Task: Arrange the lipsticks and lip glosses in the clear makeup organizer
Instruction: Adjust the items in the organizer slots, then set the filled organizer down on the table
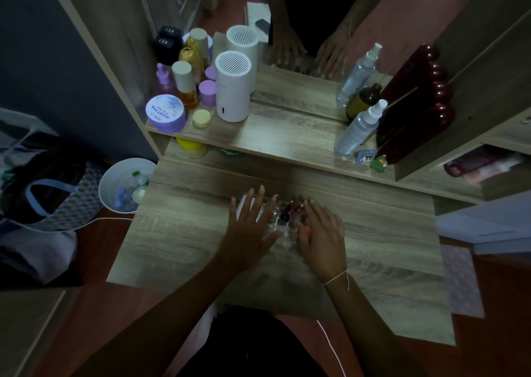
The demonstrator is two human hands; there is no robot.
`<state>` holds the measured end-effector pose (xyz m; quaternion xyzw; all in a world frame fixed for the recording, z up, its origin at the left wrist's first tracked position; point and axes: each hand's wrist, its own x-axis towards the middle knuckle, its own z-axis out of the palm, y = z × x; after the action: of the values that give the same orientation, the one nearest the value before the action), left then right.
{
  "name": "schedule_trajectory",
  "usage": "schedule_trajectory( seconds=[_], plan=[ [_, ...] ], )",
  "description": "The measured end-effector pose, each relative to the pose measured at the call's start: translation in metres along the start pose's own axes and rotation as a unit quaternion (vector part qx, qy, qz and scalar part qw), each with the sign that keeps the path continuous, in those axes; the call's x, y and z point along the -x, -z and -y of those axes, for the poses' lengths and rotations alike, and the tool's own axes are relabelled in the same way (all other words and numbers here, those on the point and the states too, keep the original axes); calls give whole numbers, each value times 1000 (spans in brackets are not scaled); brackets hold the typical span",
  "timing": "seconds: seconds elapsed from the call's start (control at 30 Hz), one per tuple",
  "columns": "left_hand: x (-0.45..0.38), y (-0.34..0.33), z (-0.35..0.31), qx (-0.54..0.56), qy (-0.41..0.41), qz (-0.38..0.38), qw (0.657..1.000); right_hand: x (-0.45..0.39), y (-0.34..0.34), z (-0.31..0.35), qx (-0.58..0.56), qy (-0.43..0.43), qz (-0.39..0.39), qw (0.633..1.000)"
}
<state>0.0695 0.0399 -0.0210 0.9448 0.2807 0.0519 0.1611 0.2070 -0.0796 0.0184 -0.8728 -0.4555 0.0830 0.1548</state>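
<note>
The clear makeup organizer (278, 224) lies on the wooden table between my two hands, hard to make out in the dim light. A few lipsticks and lip glosses (290, 208) stick up from it, dark and reddish. My left hand (249, 227) rests flat on the organizer's left side with fingers spread. My right hand (323, 233) covers its right side, and an orange-red tube (305, 230) shows under the fingers; whether the hand grips it cannot be told.
A raised shelf behind holds a white cylinder device (232, 87), purple jars and amber bottles (188, 89) at left, spray bottles (359, 126) and a dark red frame (416, 103) at right. A mirror stands behind. A white bin (126, 185) sits left of the table.
</note>
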Motion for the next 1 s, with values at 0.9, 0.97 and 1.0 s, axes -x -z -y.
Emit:
schedule_trajectory(
  seconds=[0.9, 0.97, 1.0],
  plan=[
    [81, -45, 42, 4, 63, 73, 995, 94, -80, -33, 38, -63, -42, 996],
    [81, -47, 41, -3, 67, 79, 995, 92, -81, -32, 45, -81, -6, 996],
    [79, -48, 41, -1, 68, 82, 994, 90, -81, -30, 48, -87, 5, 995]
  ],
)
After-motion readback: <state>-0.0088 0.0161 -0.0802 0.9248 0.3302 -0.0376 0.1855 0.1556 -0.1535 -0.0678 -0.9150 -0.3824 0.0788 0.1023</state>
